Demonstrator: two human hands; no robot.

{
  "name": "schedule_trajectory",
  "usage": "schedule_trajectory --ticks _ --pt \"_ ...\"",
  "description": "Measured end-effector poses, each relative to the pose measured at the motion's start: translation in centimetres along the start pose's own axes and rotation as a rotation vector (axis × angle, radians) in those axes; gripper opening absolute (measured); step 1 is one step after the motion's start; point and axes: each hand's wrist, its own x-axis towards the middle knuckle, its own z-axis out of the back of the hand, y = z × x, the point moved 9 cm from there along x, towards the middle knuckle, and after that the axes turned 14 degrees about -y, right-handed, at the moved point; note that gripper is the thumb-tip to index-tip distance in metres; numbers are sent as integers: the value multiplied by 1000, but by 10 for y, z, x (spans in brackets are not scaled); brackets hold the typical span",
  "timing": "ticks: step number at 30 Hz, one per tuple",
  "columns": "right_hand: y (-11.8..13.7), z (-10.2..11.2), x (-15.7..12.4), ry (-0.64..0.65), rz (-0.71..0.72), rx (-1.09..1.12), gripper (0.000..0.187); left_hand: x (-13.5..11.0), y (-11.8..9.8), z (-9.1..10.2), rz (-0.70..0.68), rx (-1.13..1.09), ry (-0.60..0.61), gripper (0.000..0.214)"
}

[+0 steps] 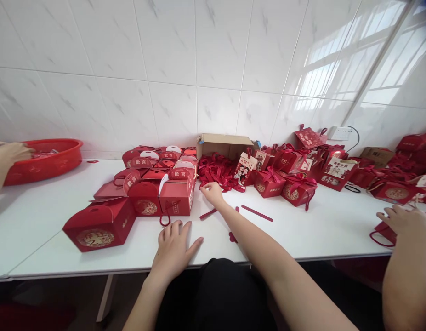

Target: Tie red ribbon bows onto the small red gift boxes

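My left hand (pixel 174 249) lies open on the white table near its front edge, palm down and holding nothing. Just beyond its fingers is a red gift box (pixel 175 198) with a dark red cord hanging from it. My right hand (pixel 213 193) reaches forward to the front left side of a heap of dark red ribbons (pixel 218 171). Its fingertips are pinched together; whatever they hold, if anything, is too small to make out. The ribbons spill from a cardboard box (pixel 226 139) lying on its side. Dark red strips (pixel 257 213) lie on the table beside my right forearm.
More red gift boxes (pixel 99 224) stand in rows at left. Boxes tied with bows (pixel 298 189) cluster at right. A co-worker's hand (pixel 13 151) is over a red plastic basin (pixel 43 170); another person's hand (pixel 404 220) is at a red box far right. A tiled wall (pixel 171 105) stands behind.
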Motion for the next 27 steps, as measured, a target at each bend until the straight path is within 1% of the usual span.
schedule_trajectory --ticks 2,4,5,6,8,9,10,11,12,13,14,16,18,20,22,23,25,26,27 --pt "15 32 9 -75 -30 126 26 -1 0 1 4 -26 -16 55" --pt "34 73 19 -175 -40 255 31 -1 1 2 7 -59 -55 53" --pt "45 96 24 -221 -35 315 31 0 3 5 20 -80 -92 51" --pt "56 120 28 -266 -25 371 31 1 7 10 43 -104 -152 48" --pt "77 167 37 -345 8 498 29 8 13 28 85 -135 -328 42" --pt "86 193 41 -406 14 700 24 13 15 41 88 -137 -435 40" --pt "96 215 44 -421 31 856 20 19 14 54 72 -130 -537 40" --pt "107 235 47 -426 46 949 16 26 11 67 41 -115 -624 42" --pt "118 254 47 -439 73 1006 15 34 7 78 6 -95 -685 45" --pt "129 273 46 -461 107 1051 16 44 3 85 -14 -76 -717 49" --pt "140 292 42 -491 145 1102 17 54 0 90 -20 -58 -724 53" --pt "161 323 29 -531 258 1203 22 76 -5 89 -29 -11 -669 56" --pt "181 349 7 -584 447 1223 31 91 -10 81 -39 39 -576 50" --pt "192 359 -14 -612 592 1180 33 97 -11 73 -25 71 -504 42" --pt "195 355 -29 -598 668 1094 23 95 -9 69 6 68 -470 39" --pt "194 348 -34 -573 675 1042 18 91 -8 69 12 60 -459 39" --pt "187 324 -38 -466 626 918 18 80 -11 71 -3 40 -444 38" --pt "180 307 -39 -392 567 864 18 73 -13 74 -19 32 -439 38" --pt "170 288 -40 -306 478 817 16 65 -17 77 -34 26 -439 37"
